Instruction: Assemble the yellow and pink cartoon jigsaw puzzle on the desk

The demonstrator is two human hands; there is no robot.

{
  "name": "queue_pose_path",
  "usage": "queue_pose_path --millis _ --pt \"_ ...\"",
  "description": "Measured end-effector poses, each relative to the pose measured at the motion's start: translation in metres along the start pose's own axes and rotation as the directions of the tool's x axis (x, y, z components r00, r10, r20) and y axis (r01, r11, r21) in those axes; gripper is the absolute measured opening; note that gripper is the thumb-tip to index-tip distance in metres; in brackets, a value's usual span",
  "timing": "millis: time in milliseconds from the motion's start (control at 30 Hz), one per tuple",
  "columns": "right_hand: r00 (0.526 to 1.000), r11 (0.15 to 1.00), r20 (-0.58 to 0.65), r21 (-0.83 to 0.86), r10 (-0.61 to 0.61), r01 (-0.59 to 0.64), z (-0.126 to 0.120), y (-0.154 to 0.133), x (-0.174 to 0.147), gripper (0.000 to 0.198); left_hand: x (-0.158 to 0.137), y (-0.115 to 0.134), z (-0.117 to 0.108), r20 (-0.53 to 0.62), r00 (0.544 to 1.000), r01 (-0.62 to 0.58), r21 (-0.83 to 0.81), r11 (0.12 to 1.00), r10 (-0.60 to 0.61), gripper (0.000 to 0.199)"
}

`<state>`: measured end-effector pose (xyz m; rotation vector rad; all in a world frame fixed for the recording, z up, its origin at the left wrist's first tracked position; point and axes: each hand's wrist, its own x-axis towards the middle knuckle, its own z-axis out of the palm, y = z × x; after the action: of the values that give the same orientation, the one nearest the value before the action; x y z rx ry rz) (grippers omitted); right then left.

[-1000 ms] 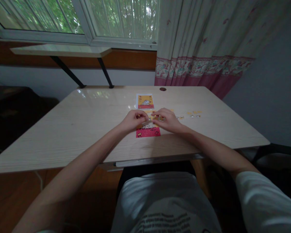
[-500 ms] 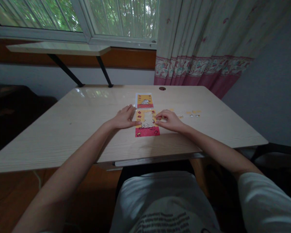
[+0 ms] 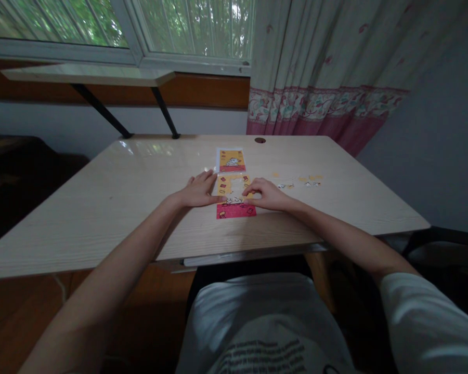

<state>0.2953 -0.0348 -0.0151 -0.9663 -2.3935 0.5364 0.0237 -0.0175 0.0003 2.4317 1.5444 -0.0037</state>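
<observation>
A picture puzzle (image 3: 236, 212) lies flat on the desk, yellow above and pink below, with a white animal drawing and a pale unfilled patch in its upper middle. My left hand (image 3: 198, 189) rests open at its left edge, thumb stretched onto the picture. Over the puzzle's right side, my right hand (image 3: 267, 195) pinches thumb and forefinger close to the surface, apparently on a small puzzle piece; the fingers mostly hide it. Just behind lies a smaller reference picture (image 3: 233, 161) of the same animal. Several loose puzzle pieces (image 3: 312, 184) are scattered to the right of the puzzle.
The light wooden desk (image 3: 148, 176) reaches to the wall under the window. A raised shelf (image 3: 93, 75) on black legs stands at the back left. Behind the desk hangs a curtain (image 3: 296, 67), and a round cable hole (image 3: 260, 140) sits near the back edge.
My right hand has moved slightly left, its fingertips now further over the puzzle. My left hand stays in place. The view has shifted a little.
</observation>
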Motion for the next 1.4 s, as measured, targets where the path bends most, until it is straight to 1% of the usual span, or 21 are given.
queue_pose_path --millis 100,200,300,400,500,733,867,967,1133,1400 --pt "0.999 0.999 -0.014 -0.031 -0.041 0.041 -0.002 0.0 -0.003 0.022 0.001 -0.002 0.001 0.0 1.0 -0.002 0.003 1.0 0.002 0.117" --pt "0.993 0.991 -0.006 -0.063 -0.12 0.12 -0.005 -0.001 -0.007 0.02 0.001 -0.002 0.002 0.005 1.0 0.004 0.006 1.0 -0.004 0.116" --pt "0.975 0.97 0.056 -0.109 -0.213 0.218 -0.007 -0.003 -0.01 0.023 0.001 -0.003 0.002 0.002 1.0 0.004 0.016 1.0 -0.004 0.114" --pt "0.96 0.949 0.124 -0.16 -0.253 0.271 -0.008 -0.006 -0.012 0.028 0.002 -0.003 0.002 0.0 1.0 0.0 0.024 1.0 0.0 0.115" --pt "0.954 0.933 0.164 -0.221 -0.251 0.283 -0.009 -0.008 -0.012 0.03 0.002 -0.003 0.003 0.003 1.0 -0.001 0.025 1.0 0.001 0.118" --pt "0.946 0.86 0.186 -0.397 -0.266 0.32 -0.009 -0.013 -0.015 0.033 0.002 -0.002 0.002 -0.002 1.0 0.002 0.019 1.0 -0.002 0.119" --pt "0.936 0.823 0.214 -0.448 -0.281 0.349 -0.009 -0.017 -0.017 0.034 0.002 -0.001 0.002 0.007 1.0 0.011 0.03 0.999 -0.012 0.12" --pt "0.937 0.819 0.206 -0.457 -0.281 0.346 -0.008 -0.017 -0.017 0.033 0.002 0.0 0.002 0.014 1.0 0.022 0.034 0.999 -0.023 0.121" --pt "0.943 0.844 0.183 -0.422 -0.276 0.329 -0.005 -0.014 -0.017 0.032 0.001 0.0 0.002 0.014 1.0 0.026 0.037 0.999 -0.027 0.118" --pt "0.948 0.882 0.206 -0.36 -0.241 0.303 -0.008 -0.014 -0.017 0.033 0.0 0.001 0.001 -0.011 1.0 0.013 0.009 1.0 -0.013 0.114"
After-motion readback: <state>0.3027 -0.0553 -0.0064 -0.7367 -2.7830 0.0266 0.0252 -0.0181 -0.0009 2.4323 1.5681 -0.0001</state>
